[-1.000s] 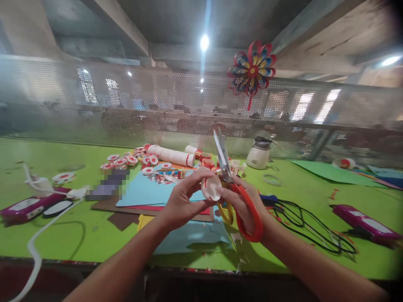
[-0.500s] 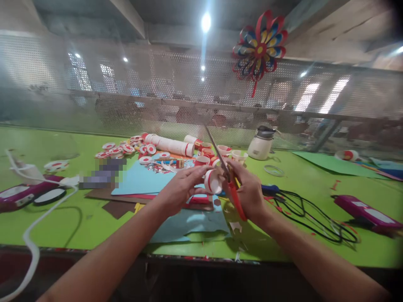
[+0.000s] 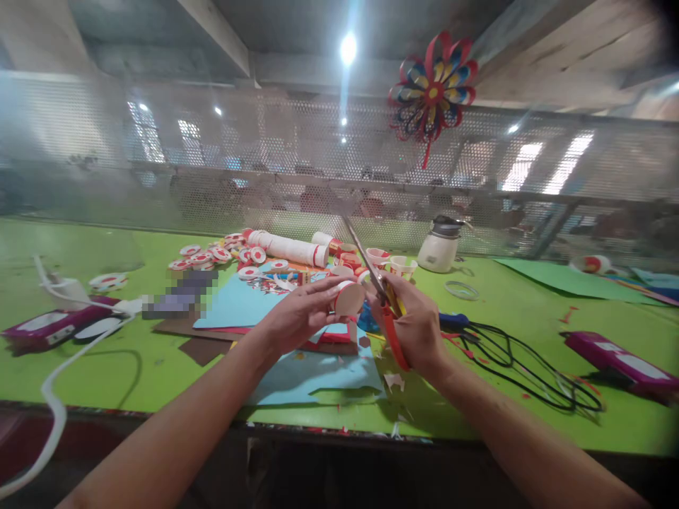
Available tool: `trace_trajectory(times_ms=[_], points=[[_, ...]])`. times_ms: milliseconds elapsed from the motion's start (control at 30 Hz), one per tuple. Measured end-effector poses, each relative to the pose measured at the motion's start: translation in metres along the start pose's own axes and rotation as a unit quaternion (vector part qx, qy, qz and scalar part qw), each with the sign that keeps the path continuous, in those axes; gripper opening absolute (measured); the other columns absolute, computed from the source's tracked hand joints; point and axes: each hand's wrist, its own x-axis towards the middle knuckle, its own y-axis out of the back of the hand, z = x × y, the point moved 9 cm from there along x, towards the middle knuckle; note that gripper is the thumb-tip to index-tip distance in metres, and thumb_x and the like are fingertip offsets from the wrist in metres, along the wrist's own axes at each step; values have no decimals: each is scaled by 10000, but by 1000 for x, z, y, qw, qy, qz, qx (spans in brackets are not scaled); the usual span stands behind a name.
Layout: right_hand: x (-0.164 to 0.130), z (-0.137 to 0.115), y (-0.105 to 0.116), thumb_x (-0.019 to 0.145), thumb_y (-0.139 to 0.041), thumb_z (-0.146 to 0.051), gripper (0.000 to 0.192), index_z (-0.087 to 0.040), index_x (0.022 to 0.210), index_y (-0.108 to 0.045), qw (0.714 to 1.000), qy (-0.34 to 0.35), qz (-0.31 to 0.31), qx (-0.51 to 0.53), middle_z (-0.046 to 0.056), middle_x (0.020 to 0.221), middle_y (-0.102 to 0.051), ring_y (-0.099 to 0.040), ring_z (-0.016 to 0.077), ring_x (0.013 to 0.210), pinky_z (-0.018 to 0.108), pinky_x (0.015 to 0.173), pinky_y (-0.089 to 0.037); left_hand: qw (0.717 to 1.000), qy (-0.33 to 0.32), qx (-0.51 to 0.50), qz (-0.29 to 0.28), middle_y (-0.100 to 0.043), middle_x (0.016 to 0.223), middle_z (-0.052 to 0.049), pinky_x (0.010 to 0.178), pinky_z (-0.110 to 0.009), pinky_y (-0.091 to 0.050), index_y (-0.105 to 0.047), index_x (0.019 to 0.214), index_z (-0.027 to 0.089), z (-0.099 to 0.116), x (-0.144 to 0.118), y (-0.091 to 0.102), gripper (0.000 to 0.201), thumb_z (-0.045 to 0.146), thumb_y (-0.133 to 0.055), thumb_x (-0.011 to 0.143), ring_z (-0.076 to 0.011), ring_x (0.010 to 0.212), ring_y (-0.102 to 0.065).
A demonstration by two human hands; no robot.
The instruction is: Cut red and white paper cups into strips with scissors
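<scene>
My left hand [image 3: 298,315] is closed around a small white paper cup [image 3: 349,300] with a red edge, its round white end turned towards me. In my right hand [image 3: 416,322] is a pair of scissors [image 3: 391,332] with orange-red handles, the blades pointing up and away to the left. The cup and the scissors are close together over the table; whether they touch I cannot tell. Blue paper sheets [image 3: 318,376] lie under my hands, and red-and-white paper cups [image 3: 402,266] stand just beyond them.
A stack of white cups [image 3: 289,248] and red-and-white discs [image 3: 215,254] lie at the back left. A white jug [image 3: 439,245] stands behind. To the right are a black cable [image 3: 509,346] and a purple device [image 3: 615,360]; another purple device [image 3: 53,329] and white cord [image 3: 56,396] lie left.
The cup in my left hand has shifted slightly left and turned, showing more of its round end. The scissors stay in my right hand. The camera view has moved a little.
</scene>
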Motion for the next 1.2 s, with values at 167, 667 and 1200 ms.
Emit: trace_trajectory(times_ms=[167,667,1200], points=[[2,-2,-1,838,-548,-357,280,-152,1018,-612,996,-56,-51,49,31,737,-648,-573,152,581,273,573,-477,997,-65,15,28,-611,1192,-103,844,-370,-479,-623,1154,208,23,0,22,362,199,-613,792,-227,1035,-572],[-45,-3,-30,873,-341,-565,427,-198,746,-520,941,-109,-312,76,-14,601,-454,-438,140,538,243,485,-349,986,-159,36,38,-660,1095,-78,812,-328,-447,-647,1121,225,46,-1,37,331,233,-608,792,-199,989,-581],[-48,10,-30,860,-450,-492,390,-160,882,-654,954,-98,-279,56,25,664,-569,-495,158,568,248,496,-371,977,-186,96,28,-624,1185,-107,820,-319,-392,-652,1123,195,47,-2,27,310,210,-585,821,-211,1030,-543]])
